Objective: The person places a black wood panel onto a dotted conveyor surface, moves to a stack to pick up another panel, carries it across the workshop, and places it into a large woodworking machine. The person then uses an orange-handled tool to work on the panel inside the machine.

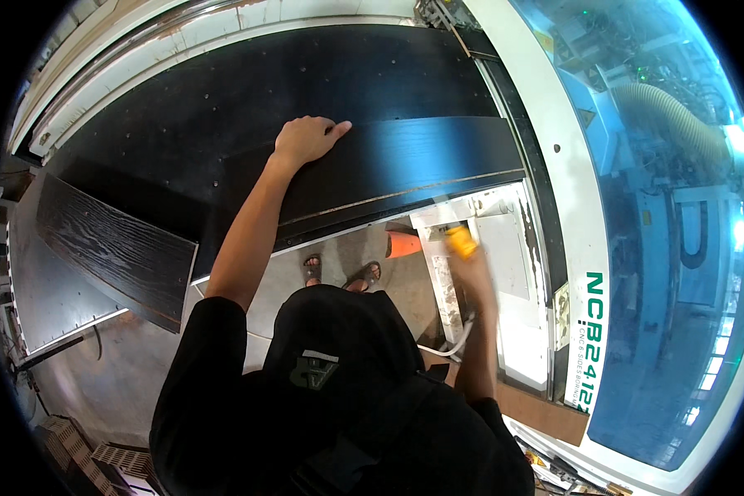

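Note:
My left hand (304,139) is at the far edge of a long black wood-grain panel (405,157). Its fingers curl over that edge and its thumb points right. The panel lies flat along the near side of a dark machine table, with a thin pale brown line along its near edge. My right hand (474,271), smeared by motion, is closed round a yellow handheld tool (461,241) beyond the panel's near right corner. The blur hides what kind of tool it is. A white hose or cable (453,350) runs close to my right forearm.
A second black wood-grain panel (120,248) lies at the left on a side table (37,273). The dark machine bed (322,74) stretches behind. A white machine with a blue see-through cover (678,248) stands at right. An orange cone-shaped thing (403,244) is below the table edge.

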The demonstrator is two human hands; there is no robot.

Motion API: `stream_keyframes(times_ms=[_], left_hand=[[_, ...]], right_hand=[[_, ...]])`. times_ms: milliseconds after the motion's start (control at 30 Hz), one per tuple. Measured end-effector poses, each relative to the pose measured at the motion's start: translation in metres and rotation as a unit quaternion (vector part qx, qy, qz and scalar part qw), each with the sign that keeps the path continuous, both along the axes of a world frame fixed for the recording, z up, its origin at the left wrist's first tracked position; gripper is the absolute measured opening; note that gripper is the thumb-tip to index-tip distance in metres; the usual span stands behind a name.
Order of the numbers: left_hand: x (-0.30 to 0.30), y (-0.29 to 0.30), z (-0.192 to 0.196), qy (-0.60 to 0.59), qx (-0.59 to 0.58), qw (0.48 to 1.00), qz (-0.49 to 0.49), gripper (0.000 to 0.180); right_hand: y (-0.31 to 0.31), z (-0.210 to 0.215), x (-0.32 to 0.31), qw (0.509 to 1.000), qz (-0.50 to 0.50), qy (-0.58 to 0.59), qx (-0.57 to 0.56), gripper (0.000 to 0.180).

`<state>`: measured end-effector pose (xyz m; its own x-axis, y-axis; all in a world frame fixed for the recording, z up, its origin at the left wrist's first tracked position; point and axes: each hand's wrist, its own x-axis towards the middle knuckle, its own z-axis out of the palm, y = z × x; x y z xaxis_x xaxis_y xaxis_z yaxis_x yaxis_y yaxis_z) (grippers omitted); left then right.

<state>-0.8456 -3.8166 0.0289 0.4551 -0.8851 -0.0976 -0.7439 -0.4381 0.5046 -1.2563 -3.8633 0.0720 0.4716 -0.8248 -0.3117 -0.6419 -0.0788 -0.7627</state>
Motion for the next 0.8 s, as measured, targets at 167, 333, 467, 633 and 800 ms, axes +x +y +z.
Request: stream_keyframes(times_ms=[167,333,467,633,800], left_hand=[[-0.004,-0.001,0.001,0.007,-0.005,1.000,-0.002,0.075],[-0.002,0.002,0.002,-0.019,0.022,0.999,-0.016,0.075],[-0.001,0.006,-0.006,-0.023,-0.026,0.998,-0.052,0.075],[-0.003,0.004,-0.002,-0.025,-0.026,0.998,-0.054,0.073],[-0.006,-0.001,0.004,-0.024,-0.025,0.997,-0.064,0.073]], right_hand=[[-0.091,0.017,-0.043,0.940,-0.101,0.152,-0.288,0.036],[-0.025,0.022,0.014,0.996,0.051,0.064,-0.025,0.028],[0.049,0.026,0.055,0.952,0.280,0.025,0.117,0.032],[0.027,-0.019,-0.003,0.941,0.173,0.119,0.266,0.038],[-0.067,-0.082,-0.137,0.970,-0.222,-0.084,0.047,0.026]])
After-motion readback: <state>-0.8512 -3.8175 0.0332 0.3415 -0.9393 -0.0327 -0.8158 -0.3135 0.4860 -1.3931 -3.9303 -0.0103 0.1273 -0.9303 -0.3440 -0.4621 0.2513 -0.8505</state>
